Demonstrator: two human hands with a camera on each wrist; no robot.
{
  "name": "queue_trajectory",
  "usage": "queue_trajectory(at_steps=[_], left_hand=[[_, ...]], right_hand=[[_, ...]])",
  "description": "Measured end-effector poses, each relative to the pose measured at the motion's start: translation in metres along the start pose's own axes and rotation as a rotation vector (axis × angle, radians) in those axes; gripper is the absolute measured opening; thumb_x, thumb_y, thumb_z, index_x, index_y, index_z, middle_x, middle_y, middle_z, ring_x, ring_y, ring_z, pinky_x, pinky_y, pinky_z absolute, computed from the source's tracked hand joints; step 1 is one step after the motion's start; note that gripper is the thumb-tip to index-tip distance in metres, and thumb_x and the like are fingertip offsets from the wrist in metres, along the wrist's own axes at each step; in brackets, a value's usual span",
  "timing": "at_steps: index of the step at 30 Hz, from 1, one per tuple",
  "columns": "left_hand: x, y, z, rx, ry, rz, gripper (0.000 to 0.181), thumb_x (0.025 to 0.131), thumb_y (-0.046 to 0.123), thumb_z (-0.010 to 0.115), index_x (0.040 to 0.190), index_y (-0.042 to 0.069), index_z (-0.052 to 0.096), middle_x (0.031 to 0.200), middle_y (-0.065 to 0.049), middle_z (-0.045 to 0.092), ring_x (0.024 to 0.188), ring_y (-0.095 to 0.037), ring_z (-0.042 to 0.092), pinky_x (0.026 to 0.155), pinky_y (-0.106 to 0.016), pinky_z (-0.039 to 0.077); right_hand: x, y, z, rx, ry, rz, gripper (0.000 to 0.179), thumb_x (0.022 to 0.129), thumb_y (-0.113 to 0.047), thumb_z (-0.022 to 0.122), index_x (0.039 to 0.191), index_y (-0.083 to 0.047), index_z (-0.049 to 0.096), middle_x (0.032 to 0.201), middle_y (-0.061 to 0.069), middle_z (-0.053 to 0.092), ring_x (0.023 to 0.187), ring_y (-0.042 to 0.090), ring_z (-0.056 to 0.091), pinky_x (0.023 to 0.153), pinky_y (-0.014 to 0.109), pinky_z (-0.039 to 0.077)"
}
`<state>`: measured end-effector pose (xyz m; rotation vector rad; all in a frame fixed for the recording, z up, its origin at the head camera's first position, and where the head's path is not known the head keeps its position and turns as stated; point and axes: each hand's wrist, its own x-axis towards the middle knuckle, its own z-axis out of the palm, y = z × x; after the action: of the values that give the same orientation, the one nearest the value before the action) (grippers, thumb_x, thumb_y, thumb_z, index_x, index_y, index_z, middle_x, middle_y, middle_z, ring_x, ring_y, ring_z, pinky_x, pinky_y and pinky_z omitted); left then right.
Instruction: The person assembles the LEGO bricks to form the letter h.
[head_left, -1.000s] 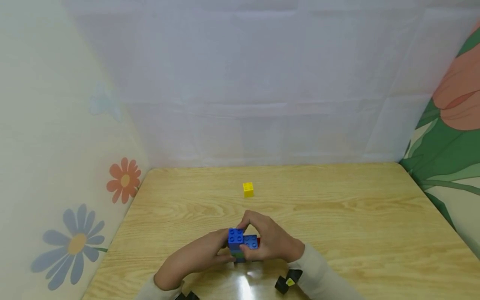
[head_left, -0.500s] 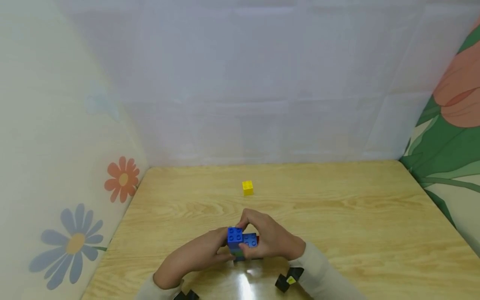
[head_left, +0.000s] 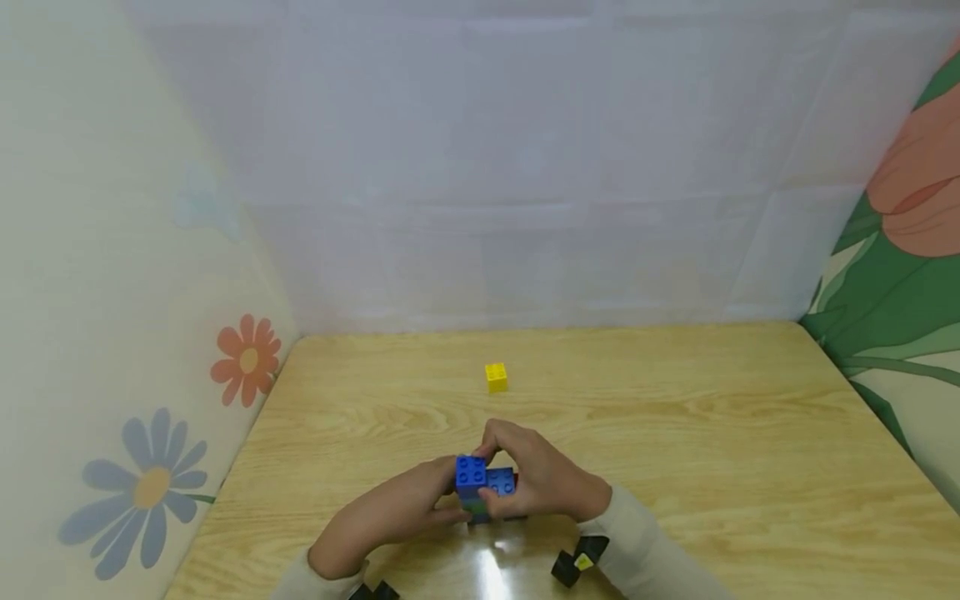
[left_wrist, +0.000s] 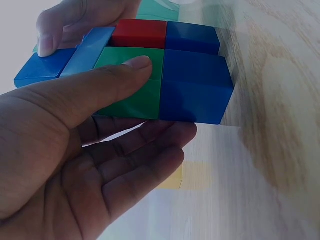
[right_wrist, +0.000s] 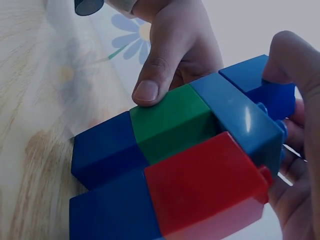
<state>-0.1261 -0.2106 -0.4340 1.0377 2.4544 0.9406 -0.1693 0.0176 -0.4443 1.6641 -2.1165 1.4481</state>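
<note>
Both hands hold a block structure standing on the wooden table. One column has a dark blue block at the bottom, a green block above it, then a wider, lighter blue block and a small blue block on top. Beside it, a red block sits on another dark blue block; whether the two columns join is unclear. My left hand grips the column, its thumb on the green block. My right hand pinches the top blue block between thumb and fingers.
A yellow block stands on the table beyond the hands. A pale cloth hangs behind the table's far edge, and flower-printed panels flank the sides. Black wrist devices sit near the sleeves.
</note>
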Motion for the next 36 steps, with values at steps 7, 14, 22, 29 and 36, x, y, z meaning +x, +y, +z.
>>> queue_trajectory(at_steps=[7, 14, 22, 29, 36], left_hand=[[0.000, 0.001, 0.000, 0.009, 0.014, -0.010, 0.042, 0.096, 0.033, 0.062, 0.130, 0.011, 0.051, 0.124, 0.001, 0.061, 0.114, -0.012, 0.057, 0.093, -0.027, 0.050], [-0.001, 0.002, 0.003, 0.027, 0.026, 0.048, 0.047, 0.097, 0.035, 0.059, 0.134, 0.008, 0.049, 0.127, -0.001, 0.060, 0.116, -0.013, 0.057, 0.094, -0.027, 0.050], [0.000, -0.001, 0.002, 0.028, 0.024, 0.038, 0.054, 0.096, 0.032, 0.062, 0.139, 0.003, 0.046, 0.134, -0.003, 0.056, 0.120, -0.015, 0.055, 0.096, -0.028, 0.049], [0.000, 0.002, 0.001, 0.066, 0.045, 0.046, 0.058, 0.096, 0.034, 0.062, 0.141, 0.002, 0.044, 0.139, -0.008, 0.054, 0.122, -0.017, 0.054, 0.099, -0.030, 0.047], [0.000, 0.003, 0.001, 0.102, 0.047, 0.018, 0.056, 0.095, 0.036, 0.062, 0.139, 0.003, 0.047, 0.133, -0.002, 0.057, 0.121, -0.015, 0.054, 0.100, -0.032, 0.046]], right_hand=[[0.000, -0.001, -0.001, 0.016, -0.025, 0.029, 0.034, 0.078, -0.014, 0.071, 0.103, -0.014, 0.048, 0.100, -0.004, 0.057, 0.092, 0.004, 0.058, 0.076, 0.031, 0.057], [-0.002, -0.004, -0.003, 0.011, -0.073, 0.035, 0.033, 0.082, -0.014, 0.069, 0.106, -0.014, 0.046, 0.102, -0.003, 0.055, 0.095, 0.004, 0.058, 0.077, 0.032, 0.057], [0.001, -0.010, -0.009, 0.010, -0.070, 0.004, 0.035, 0.082, -0.011, 0.070, 0.110, -0.011, 0.049, 0.103, -0.001, 0.056, 0.095, 0.005, 0.059, 0.080, 0.027, 0.056], [0.009, -0.031, -0.019, -0.002, -0.051, -0.037, 0.036, 0.079, -0.004, 0.074, 0.108, -0.002, 0.053, 0.101, 0.006, 0.060, 0.093, 0.010, 0.062, 0.082, 0.021, 0.053], [0.000, -0.005, -0.011, -0.016, -0.046, -0.055, 0.033, 0.090, -0.024, 0.068, 0.117, -0.013, 0.053, 0.108, -0.003, 0.059, 0.098, 0.003, 0.058, 0.084, 0.022, 0.053]])
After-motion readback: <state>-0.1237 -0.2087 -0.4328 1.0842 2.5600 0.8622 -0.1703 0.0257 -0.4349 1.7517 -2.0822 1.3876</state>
